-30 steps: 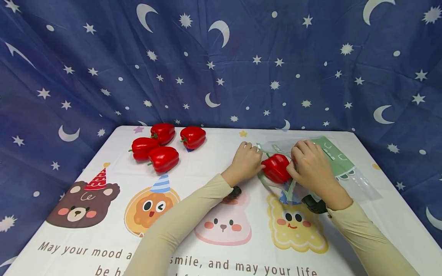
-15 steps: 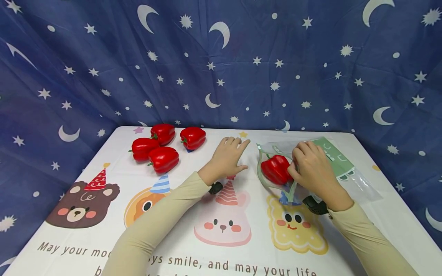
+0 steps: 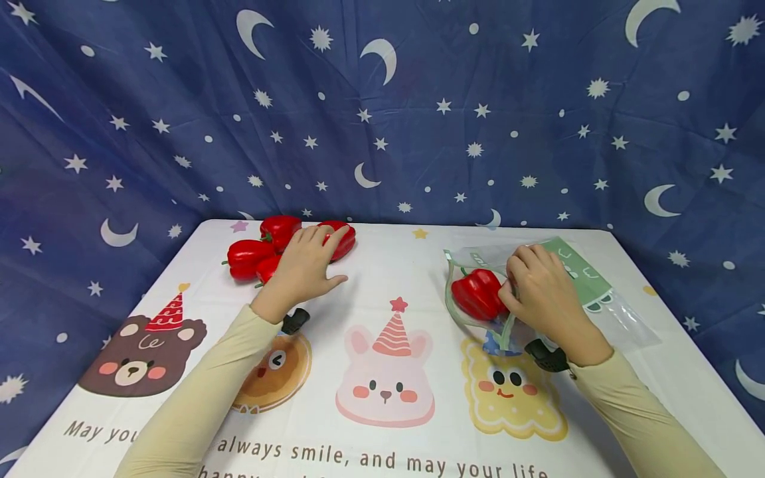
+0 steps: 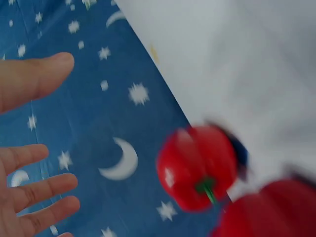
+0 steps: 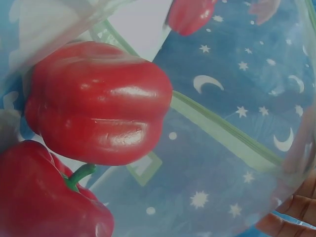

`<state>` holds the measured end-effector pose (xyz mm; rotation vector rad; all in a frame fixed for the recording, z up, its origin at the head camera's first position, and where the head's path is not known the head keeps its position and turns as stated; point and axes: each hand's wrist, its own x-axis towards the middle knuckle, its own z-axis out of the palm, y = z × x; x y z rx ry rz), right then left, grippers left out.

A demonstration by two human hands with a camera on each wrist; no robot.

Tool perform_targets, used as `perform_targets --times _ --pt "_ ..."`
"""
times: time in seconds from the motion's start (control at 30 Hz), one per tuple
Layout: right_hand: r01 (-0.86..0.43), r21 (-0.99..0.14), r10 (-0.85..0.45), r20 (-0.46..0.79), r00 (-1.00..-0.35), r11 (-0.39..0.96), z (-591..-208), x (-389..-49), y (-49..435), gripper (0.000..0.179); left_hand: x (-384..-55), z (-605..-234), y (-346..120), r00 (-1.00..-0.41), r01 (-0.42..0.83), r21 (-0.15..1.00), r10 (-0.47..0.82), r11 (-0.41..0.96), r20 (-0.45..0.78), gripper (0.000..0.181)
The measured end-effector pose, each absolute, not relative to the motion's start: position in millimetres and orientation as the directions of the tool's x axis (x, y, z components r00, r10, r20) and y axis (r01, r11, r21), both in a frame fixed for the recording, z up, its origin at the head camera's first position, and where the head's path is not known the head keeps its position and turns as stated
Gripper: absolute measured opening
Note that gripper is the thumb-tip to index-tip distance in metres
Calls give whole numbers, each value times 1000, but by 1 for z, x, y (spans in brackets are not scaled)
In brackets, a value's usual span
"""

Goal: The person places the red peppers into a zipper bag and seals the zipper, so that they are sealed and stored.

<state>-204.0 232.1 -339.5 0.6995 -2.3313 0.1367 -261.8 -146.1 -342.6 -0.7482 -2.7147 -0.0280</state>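
My left hand is over a group of red bell peppers at the back left, fingers spread and holding nothing. It partly hides two of them. In the left wrist view its straight fingers are apart from a bell pepper with a green stem. My right hand pinches the rim of a clear plastic zip bag with a green print, lying with its mouth held up. A red bell pepper lies at the bag's mouth. Through the film, the right wrist view shows two bell peppers close up.
A white tablecloth with cartoon figures and lettering covers the table. Behind its far edge hangs a blue curtain with moons and stars. A black wrist camera sits under the left wrist, another black one under the right.
My left hand has let go of the bag's left rim and moved left to the group of bell peppers, its fingers spreading. The right hand has stayed at the bag.
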Motion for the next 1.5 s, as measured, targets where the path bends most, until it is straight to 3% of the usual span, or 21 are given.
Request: perform_targets --times 0.6,1.5 --pt "-515 99 -450 644 -619 851 -340 -205 230 8 -249 -367 -235 -940 255 76 228 964 255 89" --pt "-507 98 -443 643 -624 856 -343 -205 234 7 -250 -384 -247 -969 209 62 199 976 143 87"
